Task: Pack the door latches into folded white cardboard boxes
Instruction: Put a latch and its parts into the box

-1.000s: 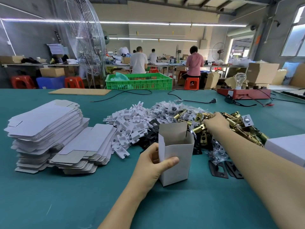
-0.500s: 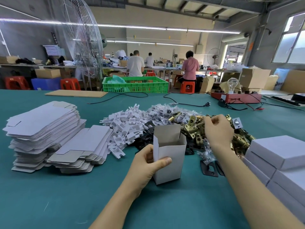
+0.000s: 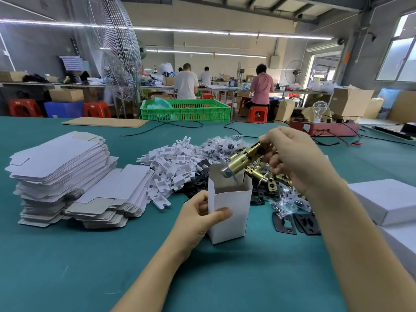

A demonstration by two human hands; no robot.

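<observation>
The right hand point(image 3: 290, 157) grips a brass door latch point(image 3: 244, 159) slanting bolt-end down-left into the upright open white cardboard box point(image 3: 229, 208), which the left hand point(image 3: 198, 218) holds.

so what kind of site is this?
Most likely a small factory packing floor: a stack of flat white cardboard box blanks and a heap of brass door latches lie on a long green-topped table, with workers at benches behind.

Beyond my teal bench point(image 3: 67, 255), long strip lights point(image 3: 202, 31) cross the grey workshop. A wire-caged fan point(image 3: 114, 48) stands left, windows point(image 3: 398, 52) brighten the right wall, red stools point(image 3: 97, 109) line the far worktables point(image 3: 45, 84).
</observation>
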